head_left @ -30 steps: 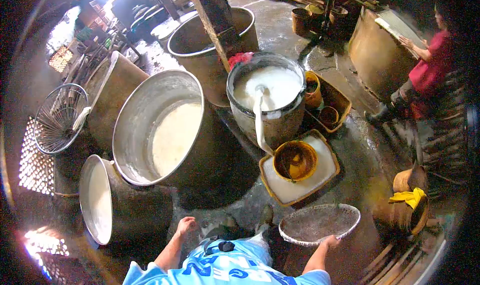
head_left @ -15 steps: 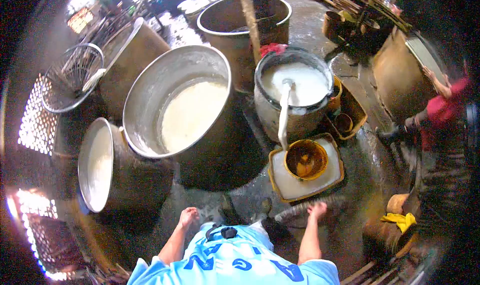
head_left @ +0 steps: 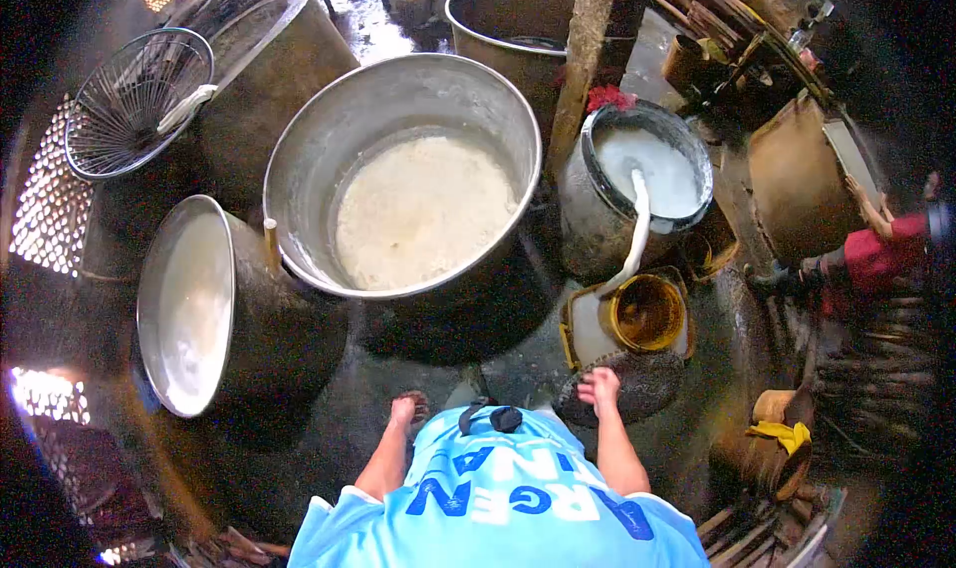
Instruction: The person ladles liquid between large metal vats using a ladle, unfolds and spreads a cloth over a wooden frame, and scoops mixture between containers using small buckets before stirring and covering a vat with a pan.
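My right hand (head_left: 599, 389) is closed at the edge of a dark, round, mesh-like strainer (head_left: 637, 397), seen broad side up in front of my body. Just beyond it, a yellow bucket (head_left: 647, 311) stands in a tub (head_left: 592, 331) of whitish liquid. My left hand (head_left: 406, 409) hangs low at my left side, its fingers loosely curled around nothing I can see. Ahead of it is a large metal pot (head_left: 398, 74) containing pale, thick liquid. A white cloth tube (head_left: 639, 225) runs from a tall container (head_left: 588, 210) of white liquid down toward the tub.
A wide pan (head_left: 231, 299) of pale liquid stands to the left. A wire basket (head_left: 139, 100) is behind it. A wooden post (head_left: 588, 60) rises near the tall container. Another person's red sleeve (head_left: 886, 251) shows at the right, near a yellow cloth (head_left: 782, 435) and stacked sticks.
The view has shifted, and the big pot appears larger. The strainer has turned from a blurred edge-on position to broad side up. My right hand appears slightly left and higher.
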Available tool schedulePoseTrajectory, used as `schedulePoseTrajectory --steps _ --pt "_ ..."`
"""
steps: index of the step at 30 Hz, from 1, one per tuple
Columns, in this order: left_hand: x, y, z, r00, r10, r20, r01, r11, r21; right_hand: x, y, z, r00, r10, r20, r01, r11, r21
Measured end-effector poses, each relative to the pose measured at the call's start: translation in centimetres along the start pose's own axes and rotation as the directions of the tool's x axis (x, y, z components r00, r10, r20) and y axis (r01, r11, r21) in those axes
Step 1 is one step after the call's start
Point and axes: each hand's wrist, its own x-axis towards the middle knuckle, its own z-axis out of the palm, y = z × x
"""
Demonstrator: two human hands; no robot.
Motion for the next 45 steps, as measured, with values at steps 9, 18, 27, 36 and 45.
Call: schedulePoseTrajectory --steps 9,18,27,36,45 --pt "10.7 4.6 -4.5 0.983 0.144 0.116 -0.173 0.939 0.297 -6.6 7.8 -5.0 0.869 0.308 -0.388 -0.254 0.949 0.185" --pt "-4.7 24.8 17.6 0.636 0.192 0.747 -0.551 0.791 0.266 -1.4 1.1 1.3 0.913 0.112 -0.391 -0.029 0.977 0.212" --pt "-3.7 42.3 33.9 0.394 0.869 0.301 -0.898 0.294 0.326 14.0 -25.1 4.9 0.724 -0.584 -0.367 0.597 0.797 -0.092" --pt "1.2 45.9 43.7 0.697 0.704 0.137 -0.539 0.389 0.747 16.9 -30.8 8.0 0.882 -0.415 -0.224 0.267 0.831 -0.488" --pt "3.9 44.9 43.9 0.660 0.739 0.137 -0.599 0.407 0.690 19.2 -32.3 7.4 0.967 -0.240 -0.084 0.217 0.951 -0.220"
